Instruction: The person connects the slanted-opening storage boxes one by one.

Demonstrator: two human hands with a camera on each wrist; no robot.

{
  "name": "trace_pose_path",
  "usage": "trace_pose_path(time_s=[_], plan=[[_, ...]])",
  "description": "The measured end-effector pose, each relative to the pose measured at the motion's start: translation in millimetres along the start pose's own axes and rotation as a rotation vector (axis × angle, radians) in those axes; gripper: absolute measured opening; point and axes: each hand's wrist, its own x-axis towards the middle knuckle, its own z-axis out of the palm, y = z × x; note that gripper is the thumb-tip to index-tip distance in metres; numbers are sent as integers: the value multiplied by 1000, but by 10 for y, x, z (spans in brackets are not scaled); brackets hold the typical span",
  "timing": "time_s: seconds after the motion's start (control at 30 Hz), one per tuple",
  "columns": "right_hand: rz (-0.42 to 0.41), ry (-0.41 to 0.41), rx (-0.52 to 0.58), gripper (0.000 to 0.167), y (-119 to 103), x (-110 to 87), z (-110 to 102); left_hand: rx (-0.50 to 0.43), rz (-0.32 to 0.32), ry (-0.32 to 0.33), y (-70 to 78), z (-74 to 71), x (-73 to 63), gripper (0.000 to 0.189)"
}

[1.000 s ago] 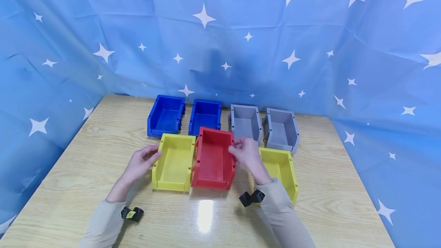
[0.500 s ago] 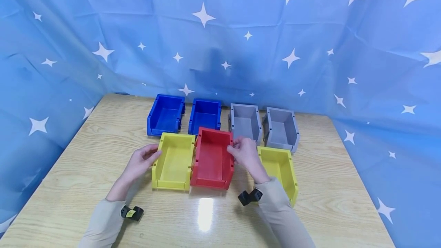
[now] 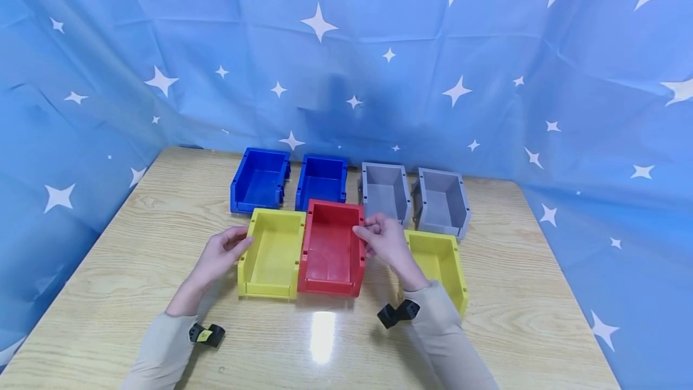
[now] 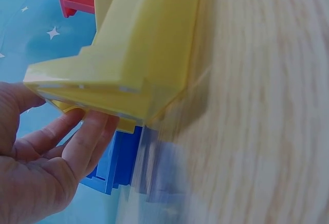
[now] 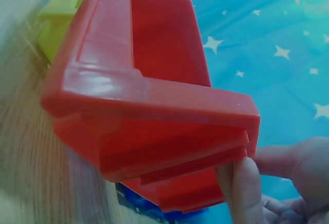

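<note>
Near the middle of the wooden table, a yellow storage bin (image 3: 272, 251) and a red storage bin (image 3: 330, 251) stand side by side, their neighbouring walls meeting in the head view. My left hand (image 3: 219, 253) grips the yellow bin's left side, thumb at the rim and fingers against the outer wall, as the left wrist view shows on that yellow bin (image 4: 139, 44). With thumb and fingers, my right hand (image 3: 388, 247) pinches the right rim of the red bin towards its back. The red bin (image 5: 103, 44) fills much of the right wrist view, its ribbed side wall showing.
Behind stand two blue bins (image 3: 261, 182) and two grey bins (image 3: 385, 191) in a row along the back. Another yellow bin (image 3: 437, 257) lies partly behind my right forearm. A blue star-patterned cloth (image 3: 346, 47) hangs beyond the wooden table (image 3: 514, 318).
The red bin has shifted slightly left, closer against the yellow bin, with my right hand moving along on its rim. My left hand and the yellow bin have hardly moved.
</note>
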Motion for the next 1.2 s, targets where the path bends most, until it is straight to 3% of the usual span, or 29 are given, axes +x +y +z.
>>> trace_pose_path(time_s=[0.23, 0.33, 0.43, 0.6, 0.7, 0.8, 0.87, 1.03, 1.1, 1.2], plan=[[-18, -5, 36, 26, 81, 14, 15, 1, 6, 2, -11, -18, -14, 39], [-63, -5, 40, 27, 127, 3, -6, 11, 21, 0, -21, -17, -18, 38], [-203, 64, -26, 27, 120, -35, -20, 21, 35, 1, -33, -16, -20, 37], [-530, 220, -234, 30, -87, -142, 77, 26, 30, 11, -36, -21, -27, 38], [-683, 195, -323, 41, -240, -198, 201, 29, 23, 13, -28, -25, -30, 39], [-756, 120, -414, 52, -363, -233, 340, 31, 25, 12, -22, -27, -30, 39], [-747, 66, -503, 58, -422, -249, 429, 32, 30, 11, -23, -24, -29, 38], [-529, -73, -771, 84, -498, -284, 617, 20, 29, 7, -32, -9, -21, 39], [-447, -108, -827, 89, -492, -289, 675, 13, 27, -1, -36, -7, -15, 40], [-408, -124, -855, 92, -454, -276, 741, 6, 22, -5, -38, -7, -6, 41]])
